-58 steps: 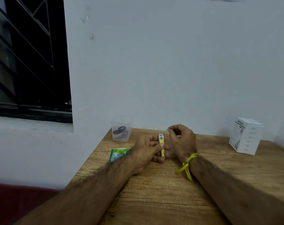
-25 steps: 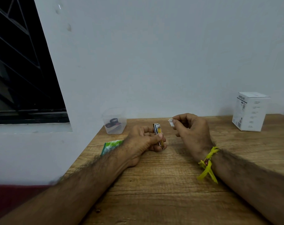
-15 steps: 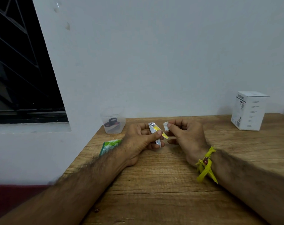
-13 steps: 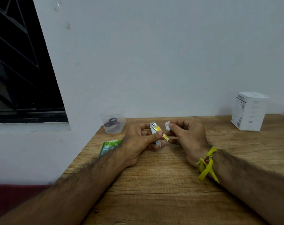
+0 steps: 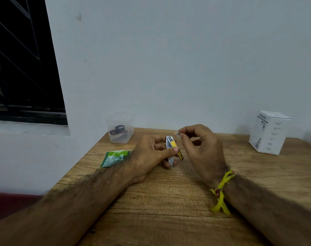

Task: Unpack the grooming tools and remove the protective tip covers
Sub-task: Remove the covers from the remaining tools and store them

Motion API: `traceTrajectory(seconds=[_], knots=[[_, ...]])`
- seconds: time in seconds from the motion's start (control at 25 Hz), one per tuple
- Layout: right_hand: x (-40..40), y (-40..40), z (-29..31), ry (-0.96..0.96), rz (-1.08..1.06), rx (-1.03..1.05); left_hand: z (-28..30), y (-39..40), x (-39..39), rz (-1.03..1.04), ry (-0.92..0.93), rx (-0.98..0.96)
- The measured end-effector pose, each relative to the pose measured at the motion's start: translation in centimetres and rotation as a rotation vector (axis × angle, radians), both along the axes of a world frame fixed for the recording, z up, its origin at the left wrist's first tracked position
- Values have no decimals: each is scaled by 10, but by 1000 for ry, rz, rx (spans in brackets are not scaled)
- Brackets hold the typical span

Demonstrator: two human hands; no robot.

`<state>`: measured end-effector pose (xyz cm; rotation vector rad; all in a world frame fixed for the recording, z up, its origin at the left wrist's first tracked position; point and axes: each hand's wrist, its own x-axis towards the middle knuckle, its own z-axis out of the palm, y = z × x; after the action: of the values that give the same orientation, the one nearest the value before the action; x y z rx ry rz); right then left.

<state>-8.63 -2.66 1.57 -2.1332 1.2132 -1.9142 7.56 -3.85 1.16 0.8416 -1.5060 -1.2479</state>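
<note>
- At the far left of the wooden table (image 5: 169,219) lies a green packet (image 5: 113,158), flat and crumpled, just beside the left wrist. I judge it is the opened wrapper of the tool, but I cannot read its print.
- Behind it, near the wall, stands a clear plastic container (image 5: 120,128) with some dark rings inside. It is apart from both hands.
- The left hand (image 5: 151,155) rests on the table and holds the nail clipper (image 5: 171,150). The fingers are curled round the body and the thumb presses across it, so the grip is firm.
- The nail clipper stands almost upright in this hand, with the cutting end up. It is of shiny metal, with a yellow patterned plate on the lever, and the lever end stands a little out from the body. The tip looks bare.
- The right hand (image 5: 201,148) is raised just beside the clipper. Its thumb and forefinger pinch a small pale tip cover (image 5: 177,133); the other fingers are loosely curled. A yellow thread (image 5: 220,192) is tied round this wrist.
- The cover is small, whitish and half transparent, and it does not touch the clipper.
- My judgement: this clipper is unpacked and its cover is off. The cover is not yet put down. Other tools do not show here, so what is left I cannot tell.
- At the far right a white box (image 5: 270,132) stands closed, well apart from the hands.
</note>
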Motion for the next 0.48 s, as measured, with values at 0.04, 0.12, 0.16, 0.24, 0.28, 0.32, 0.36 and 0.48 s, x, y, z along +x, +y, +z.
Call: traceTrajectory(seconds=[0.04,0.12,0.16,0.24,0.28,0.32,0.36,0.48], knots=[[-1,-1,0,64,-2,-55,-1,-1,1,-21,-6,-6],[-3,-4,0,164,5,-128,-1,-3,1,-47,-20,-10],[-3,-5,0,215,-1,-148,-2,-3,1,-56,-25,-8],[-1,-6,-1,335,-35,-156,-2,-4,1,-65,-31,-12],[1,-6,-1,396,-56,-149,-2,-4,1,-61,-32,-16],[1,-6,-2,448,-80,-140,-1,-4,2,-54,-33,-17],[1,-5,-2,481,-107,-132,-1,-4,2,-47,-34,-15],[-5,-6,3,403,-166,-135,-1,-3,2,-37,-32,4]])
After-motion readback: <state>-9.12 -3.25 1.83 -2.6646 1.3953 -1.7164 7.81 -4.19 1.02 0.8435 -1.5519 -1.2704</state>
